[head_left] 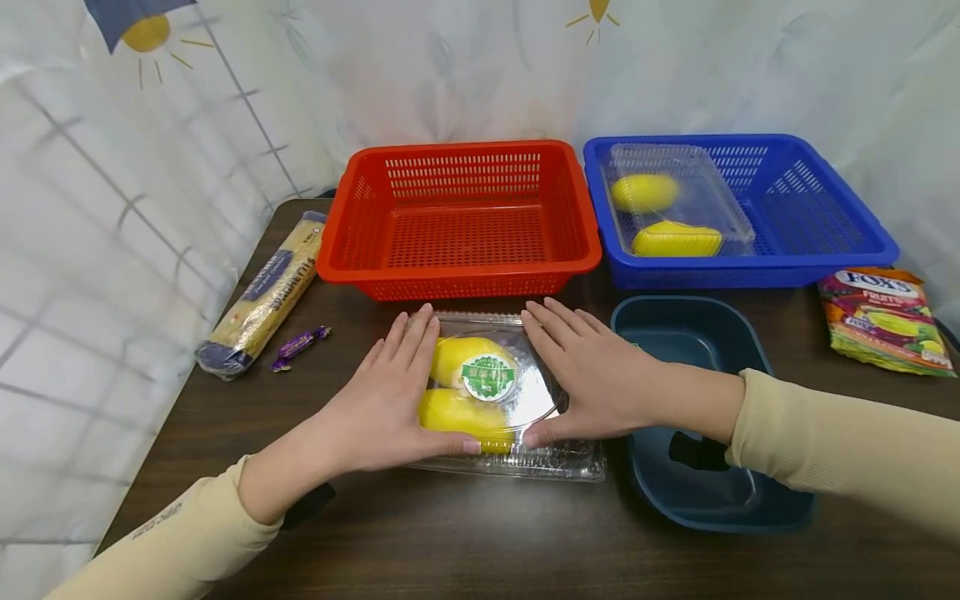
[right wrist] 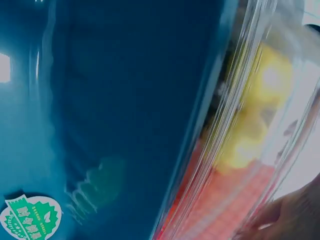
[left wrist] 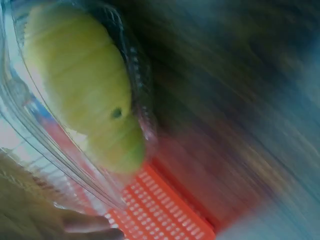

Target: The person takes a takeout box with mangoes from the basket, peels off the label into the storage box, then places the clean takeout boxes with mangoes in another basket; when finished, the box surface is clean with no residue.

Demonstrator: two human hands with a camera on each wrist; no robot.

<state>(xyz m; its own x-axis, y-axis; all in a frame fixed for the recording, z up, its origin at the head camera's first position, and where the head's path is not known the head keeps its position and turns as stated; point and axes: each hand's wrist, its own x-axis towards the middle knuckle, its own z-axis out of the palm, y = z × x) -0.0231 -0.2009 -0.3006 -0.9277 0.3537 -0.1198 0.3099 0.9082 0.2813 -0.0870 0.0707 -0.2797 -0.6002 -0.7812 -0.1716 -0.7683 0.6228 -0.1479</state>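
Note:
A clear plastic clamshell box with two yellow fruits inside lies in front of me on the dark table. On its lid sits a round green-and-white sticker. My left hand rests along the box's left side, fingers straight, thumb near the front edge. The right hand lies over the lid's right part with fingers stretched out. One yellow fruit, greenish at one end, shows blurred through the plastic in the left wrist view. In the right wrist view the box's ridged edge stands beside the basin.
A red basket stands behind the box. The blue basket holds another clear box of yellow fruits. To the right are a dark blue basin, with a green sticker inside, and a Fox's bag. Spaghetti and a purple candy lie left.

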